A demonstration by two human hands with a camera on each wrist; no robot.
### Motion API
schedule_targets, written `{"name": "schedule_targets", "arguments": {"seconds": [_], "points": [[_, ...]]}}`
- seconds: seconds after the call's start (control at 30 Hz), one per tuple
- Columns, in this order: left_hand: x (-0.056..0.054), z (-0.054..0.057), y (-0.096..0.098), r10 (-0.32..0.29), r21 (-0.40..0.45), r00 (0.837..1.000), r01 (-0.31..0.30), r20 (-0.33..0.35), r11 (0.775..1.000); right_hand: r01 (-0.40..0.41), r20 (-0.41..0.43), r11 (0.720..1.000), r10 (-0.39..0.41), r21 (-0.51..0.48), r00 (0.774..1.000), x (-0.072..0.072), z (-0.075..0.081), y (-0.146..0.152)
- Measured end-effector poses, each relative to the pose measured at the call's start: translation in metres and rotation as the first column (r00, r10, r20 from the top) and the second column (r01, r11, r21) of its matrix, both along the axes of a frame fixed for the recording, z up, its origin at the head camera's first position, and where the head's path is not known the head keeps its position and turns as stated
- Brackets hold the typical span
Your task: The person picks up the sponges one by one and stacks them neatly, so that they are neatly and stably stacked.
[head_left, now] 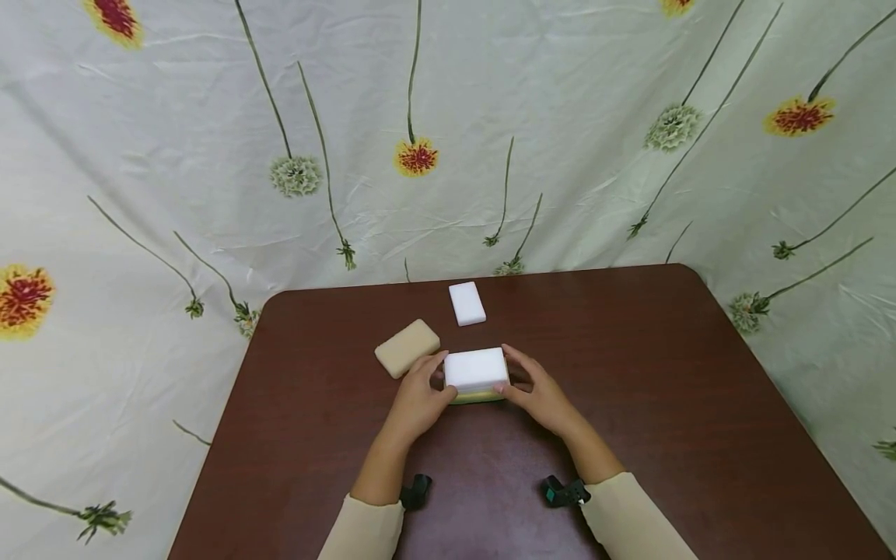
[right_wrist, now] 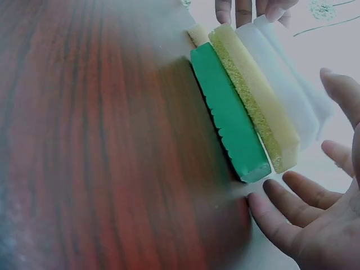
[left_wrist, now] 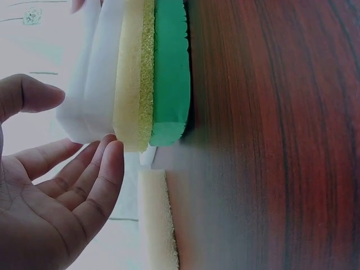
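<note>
A layered stack stands on the table between the two hands. At its bottom lies a green block point(left_wrist: 170, 73); a yellow sponge point(left_wrist: 134, 84) rests on that, and white sponge blocks point(head_left: 476, 369) form the top. My left hand point(head_left: 418, 395) is at the stack's left end, fingertips right at the white layer's edge and the thumb beside its corner. At the right end, my right hand point(head_left: 539, 395) has thumb and fingers spread around the white layer's corners. In the right wrist view its lower fingers stand apart from the green and yellow layers.
A beige sponge point(head_left: 406, 348) lies just behind the left hand. Farther back, near the table's rear edge, is another white block point(head_left: 467, 303). The dark brown table point(head_left: 630, 350) meets a flower-printed cloth point(head_left: 560, 117) behind it. Each wrist wears a black strap device point(head_left: 417, 492).
</note>
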State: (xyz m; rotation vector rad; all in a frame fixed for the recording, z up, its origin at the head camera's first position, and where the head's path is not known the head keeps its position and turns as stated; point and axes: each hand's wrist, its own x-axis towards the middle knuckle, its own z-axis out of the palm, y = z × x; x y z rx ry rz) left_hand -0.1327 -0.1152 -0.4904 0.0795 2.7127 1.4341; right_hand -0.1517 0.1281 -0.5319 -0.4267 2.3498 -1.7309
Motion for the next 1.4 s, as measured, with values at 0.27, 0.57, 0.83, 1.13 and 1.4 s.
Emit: {"name": "schedule_targets", "arguments": {"seconds": [0.27, 0.57, 0.83, 1.13, 1.4], "points": [[0.000, -0.001, 0.000, -0.005, 0.001, 1.000, 0.005, -0.008, 1.000, 0.003, -0.061, 0.999, -0.005, -0.038, 0.998, 0.000, 0.003, 0.000], [0.000, -0.004, 0.001, -0.020, 0.040, 1.000, 0.019, 0.009, 0.999, 0.011, -0.024, 0.999, -0.012, -0.045, 1.000, 0.000, 0.001, -0.003], [0.000, -0.006, 0.003, -0.026, 0.046, 1.000, 0.026, 0.005, 0.999, 0.016, -0.022, 0.998, -0.017, -0.067, 1.000, 0.002, 0.001, 0.000], [-0.002, -0.007, 0.002, -0.033, 0.047, 0.999, 0.033, 0.009, 0.998, 0.023, 0.010, 0.998, -0.022, -0.058, 1.000, 0.002, 0.001, 0.001], [-0.003, -0.004, -0.003, 0.015, 0.106, 1.000, -0.018, 0.027, 0.994, 0.002, 0.020, 0.999, -0.001, -0.042, 1.000, 0.012, 0.031, -0.001]]}}
